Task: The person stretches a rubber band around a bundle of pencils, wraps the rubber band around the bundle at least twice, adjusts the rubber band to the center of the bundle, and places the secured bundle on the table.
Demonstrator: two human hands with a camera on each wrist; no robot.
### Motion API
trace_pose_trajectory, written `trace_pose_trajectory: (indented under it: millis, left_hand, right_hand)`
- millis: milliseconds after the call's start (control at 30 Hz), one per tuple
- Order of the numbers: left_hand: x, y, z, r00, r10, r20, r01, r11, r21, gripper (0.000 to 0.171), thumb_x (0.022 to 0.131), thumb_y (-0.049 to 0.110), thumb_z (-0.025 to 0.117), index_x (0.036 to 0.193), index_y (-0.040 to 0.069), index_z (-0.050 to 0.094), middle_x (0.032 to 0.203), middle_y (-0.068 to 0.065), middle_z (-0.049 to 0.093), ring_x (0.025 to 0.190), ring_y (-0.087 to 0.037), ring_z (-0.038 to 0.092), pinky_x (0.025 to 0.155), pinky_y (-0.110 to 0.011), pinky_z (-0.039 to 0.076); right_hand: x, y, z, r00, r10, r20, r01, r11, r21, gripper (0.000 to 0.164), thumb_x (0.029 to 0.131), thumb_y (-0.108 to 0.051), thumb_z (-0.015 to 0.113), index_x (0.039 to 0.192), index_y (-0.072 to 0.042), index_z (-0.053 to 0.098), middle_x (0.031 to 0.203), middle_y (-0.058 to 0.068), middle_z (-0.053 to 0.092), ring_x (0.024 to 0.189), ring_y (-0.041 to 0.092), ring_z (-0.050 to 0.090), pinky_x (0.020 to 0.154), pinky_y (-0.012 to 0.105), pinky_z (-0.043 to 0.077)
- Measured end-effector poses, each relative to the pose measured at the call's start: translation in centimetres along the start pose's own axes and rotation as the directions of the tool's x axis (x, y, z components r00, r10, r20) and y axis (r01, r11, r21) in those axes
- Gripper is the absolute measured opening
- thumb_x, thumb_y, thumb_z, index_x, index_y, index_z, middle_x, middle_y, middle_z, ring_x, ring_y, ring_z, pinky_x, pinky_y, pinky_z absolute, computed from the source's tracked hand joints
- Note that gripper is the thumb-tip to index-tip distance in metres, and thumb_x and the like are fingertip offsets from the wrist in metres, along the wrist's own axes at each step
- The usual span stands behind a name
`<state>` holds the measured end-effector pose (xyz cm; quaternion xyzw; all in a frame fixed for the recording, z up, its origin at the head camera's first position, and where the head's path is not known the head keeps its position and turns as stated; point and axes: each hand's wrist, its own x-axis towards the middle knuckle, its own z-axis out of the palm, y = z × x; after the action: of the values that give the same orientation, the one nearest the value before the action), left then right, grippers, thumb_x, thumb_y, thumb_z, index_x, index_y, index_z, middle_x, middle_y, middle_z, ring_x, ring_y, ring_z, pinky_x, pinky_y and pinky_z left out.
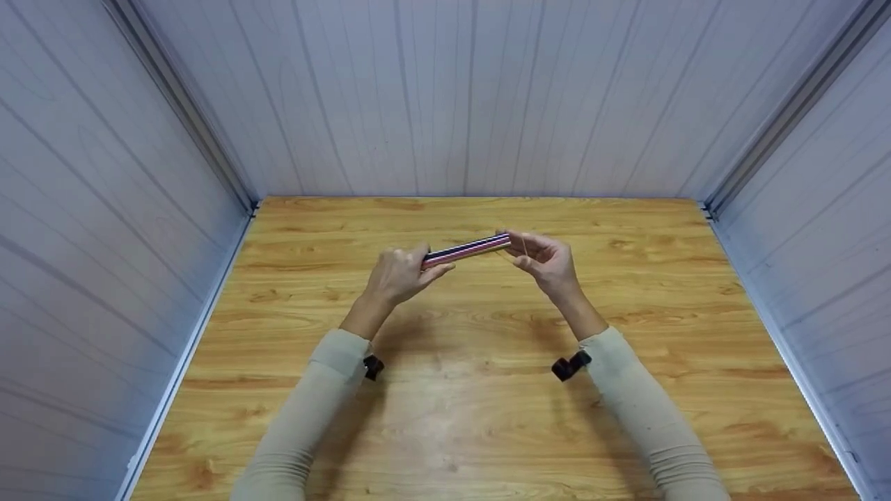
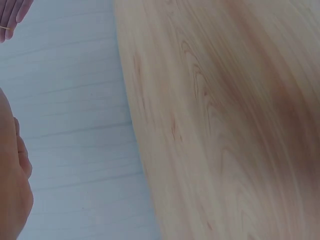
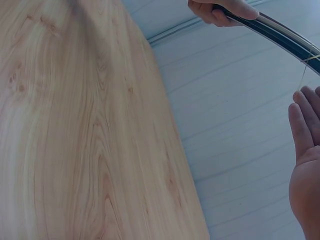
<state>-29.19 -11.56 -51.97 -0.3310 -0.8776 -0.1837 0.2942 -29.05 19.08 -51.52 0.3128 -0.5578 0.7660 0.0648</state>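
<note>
A bundle of slim, shiny rods that look like pencils (image 1: 470, 250), in dark, white, pink and gold tones, is held above the table, its right end slightly higher. My left hand (image 1: 402, 273) grips its left end, the thumb lying along it. At the other end is my right hand (image 1: 551, 263), thumb and fingers apart, fingers nearly straight. A thin rubber band (image 3: 304, 75) crosses the bundle and stretches to the right fingertips (image 3: 298, 96). In the left wrist view, part of my left hand (image 2: 12, 175) shows at the edge; the bundle is out of sight there.
Beneath both hands lies a wood-grain table (image 1: 459, 390). Pale panel walls (image 1: 438, 97) rise behind it and along both sides. Small black wrist cameras, such as the right one (image 1: 571, 365), sit at the sleeve cuffs.
</note>
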Motion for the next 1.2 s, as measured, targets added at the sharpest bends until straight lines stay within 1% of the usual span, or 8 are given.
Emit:
trace_pose_trajectory:
  millis: [167,200,300,433,567,700,1033,1200]
  left_hand:
    - [0.4,0.0,-0.6,0.997,0.019,0.071,-0.018,1.000,-0.005,0.079,0.113,0.074,0.031,0.082,0.005,0.057,0.063,0.007,0.034,0.054,-0.008,0.027,0.054,-0.024,0.020]
    - [0.5,0.1,-0.7,0.996,0.019,0.085,-0.019,1.000,-0.004,0.079,0.113,0.074,0.030,0.082,0.005,0.057,0.064,0.008,0.033,0.054,-0.007,0.027,0.054,-0.024,0.020]
    - [0.8,0.3,-0.9,0.992,0.022,0.123,-0.022,1.000,-0.006,0.066,0.115,0.062,0.054,0.080,0.005,0.057,0.064,0.008,0.032,0.054,-0.008,0.027,0.054,-0.024,0.019]
    - [1.2,0.8,-0.9,0.985,0.028,0.172,-0.030,1.000,0.010,0.051,0.104,0.045,0.080,0.079,0.006,0.059,0.062,0.006,0.036,0.054,-0.008,0.028,0.054,-0.024,0.020]
    - [1.7,1.3,-0.8,0.973,0.029,0.229,-0.036,0.999,0.027,0.051,0.105,0.048,0.078,0.081,0.006,0.061,0.060,-0.001,0.052,0.054,-0.009,0.032,0.054,-0.025,0.023]
    - [2.0,1.5,-0.7,0.957,0.026,0.290,-0.036,0.999,0.026,0.052,0.108,0.051,0.074,0.083,0.007,0.063,0.062,-0.006,0.062,0.054,-0.010,0.034,0.054,-0.026,0.025]
    - [1.8,1.2,-0.5,0.938,0.028,0.344,-0.036,0.999,0.018,0.052,0.110,0.051,0.070,0.083,0.007,0.064,0.062,-0.001,0.054,0.054,-0.008,0.033,0.054,-0.023,0.022]
    - [1.4,1.2,-0.1,0.933,0.064,0.354,-0.100,0.991,0.084,0.055,0.110,0.055,0.069,0.082,0.008,0.068,0.060,-0.002,0.061,0.054,-0.008,0.032,0.053,-0.024,0.022]
  right_hand:
    - [0.2,0.0,-0.1,0.998,-0.017,0.064,0.018,1.000,-0.023,0.054,0.098,-0.020,0.089,0.135,0.016,0.072,0.133,0.005,0.084,0.129,0.014,0.079,0.107,0.027,0.063]
    - [0.2,-0.1,-0.2,0.998,-0.016,0.064,0.019,0.998,-0.051,0.058,0.098,-0.022,0.089,0.134,0.019,0.070,0.133,0.003,0.084,0.129,0.012,0.080,0.106,0.025,0.063]
    - [0.2,-0.2,-0.3,0.998,0.015,0.055,-0.010,0.997,-0.081,0.072,0.095,-0.029,0.092,0.133,0.026,0.064,0.131,0.002,0.085,0.126,0.011,0.080,0.103,0.022,0.063]
    - [0.1,-0.5,-0.2,0.996,0.066,0.053,-0.060,0.992,-0.107,0.079,0.091,-0.035,0.093,0.132,0.026,0.064,0.128,-0.002,0.086,0.123,0.010,0.081,0.097,0.021,0.064]
    - [0.1,-0.5,0.1,0.994,0.079,0.071,-0.063,0.977,-0.205,0.074,0.092,-0.037,0.092,0.130,0.022,0.070,0.126,-0.006,0.086,0.117,0.008,0.083,0.087,0.019,0.066]
    - [-0.1,-0.3,0.3,0.992,0.093,0.086,-0.066,0.957,-0.282,0.057,0.095,-0.027,0.090,0.126,0.018,0.075,0.124,-0.003,0.086,0.111,0.006,0.083,0.084,0.019,0.066]
    - [0.1,-0.1,0.8,0.996,0.081,0.046,-0.062,0.944,-0.325,0.023,0.098,0.006,0.081,0.119,0.016,0.079,0.119,0.020,0.085,0.108,0.007,0.084,0.085,0.021,0.066]
    - [-0.2,0.2,1.2,0.996,0.089,0.020,-0.079,0.949,-0.306,0.017,0.100,0.010,0.077,0.114,0.020,0.078,0.111,0.000,0.088,0.100,0.004,0.085,0.081,0.022,0.067]
